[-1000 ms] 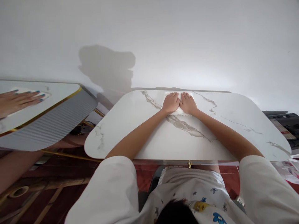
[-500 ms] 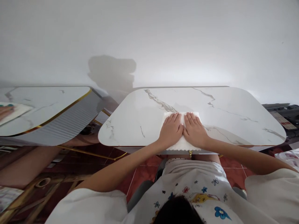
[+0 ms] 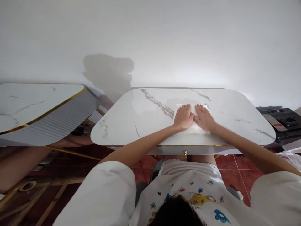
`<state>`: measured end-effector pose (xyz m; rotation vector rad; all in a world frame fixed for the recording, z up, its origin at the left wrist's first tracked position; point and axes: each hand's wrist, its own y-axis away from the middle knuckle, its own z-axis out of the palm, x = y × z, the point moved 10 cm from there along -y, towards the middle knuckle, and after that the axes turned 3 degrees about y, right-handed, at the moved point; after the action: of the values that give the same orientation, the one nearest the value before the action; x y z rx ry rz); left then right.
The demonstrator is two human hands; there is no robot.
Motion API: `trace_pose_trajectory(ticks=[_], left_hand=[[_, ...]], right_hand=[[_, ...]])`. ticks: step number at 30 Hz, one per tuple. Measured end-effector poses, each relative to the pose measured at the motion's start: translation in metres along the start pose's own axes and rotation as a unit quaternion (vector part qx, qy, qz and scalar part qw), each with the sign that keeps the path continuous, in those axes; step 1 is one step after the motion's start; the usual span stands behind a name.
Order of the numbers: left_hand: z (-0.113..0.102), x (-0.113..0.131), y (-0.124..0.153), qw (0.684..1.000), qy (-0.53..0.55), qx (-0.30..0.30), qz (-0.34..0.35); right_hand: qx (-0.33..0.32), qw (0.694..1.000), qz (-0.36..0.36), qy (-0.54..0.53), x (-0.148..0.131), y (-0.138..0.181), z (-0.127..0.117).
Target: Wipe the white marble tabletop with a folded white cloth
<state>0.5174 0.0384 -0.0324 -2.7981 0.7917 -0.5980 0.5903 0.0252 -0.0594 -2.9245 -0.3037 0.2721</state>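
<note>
A white cloth (image 3: 195, 127) lies on the white marble-patterned table (image 3: 141, 125) in front of me. My left hand (image 3: 183, 117) presses flat on the cloth's left half, fingers stretched out and close together. My right hand (image 3: 205, 117) lies flat beside it on the right half, thumbs nearly touching. Both hands sit right of the table's middle, and most of the cloth is hidden under them.
A second marble table (image 3: 42, 106) with a gold rim and ribbed side stands at the left; another person's arm (image 3: 14, 166) shows below it. A black device (image 3: 282, 121) sits at the right. White wall behind, red tiled floor (image 3: 237, 171) below.
Both hands slid the cloth from the far edge toward the near edge, then forward again toward the middle. The other person's hand left the left table's top.
</note>
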Motion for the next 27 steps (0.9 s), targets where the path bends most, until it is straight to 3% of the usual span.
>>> trace_pose_trajectory(ticks=[4,13,18,23,27], left_hand=[[0.005,-0.015,-0.050,0.999,-0.022,0.027,0.004],[0.018,-0.060,-0.144,0.999,-0.032,0.027,0.010],[0.020,-0.083,-0.178,0.999,-0.041,0.033,0.010],[0.026,-0.111,-0.202,0.997,-0.047,0.018,-0.063],[0.028,-0.119,-0.210,0.995,-0.051,0.014,-0.083]], right_hand=[[0.005,1.000,-0.013,0.005,0.022,-0.053,0.005],[0.014,1.000,0.004,0.020,0.058,-0.155,0.023],[0.034,0.999,-0.006,0.026,0.062,-0.191,0.022],[0.003,0.999,0.033,0.032,0.073,-0.218,0.027],[-0.009,0.999,0.049,0.015,0.079,-0.228,0.032]])
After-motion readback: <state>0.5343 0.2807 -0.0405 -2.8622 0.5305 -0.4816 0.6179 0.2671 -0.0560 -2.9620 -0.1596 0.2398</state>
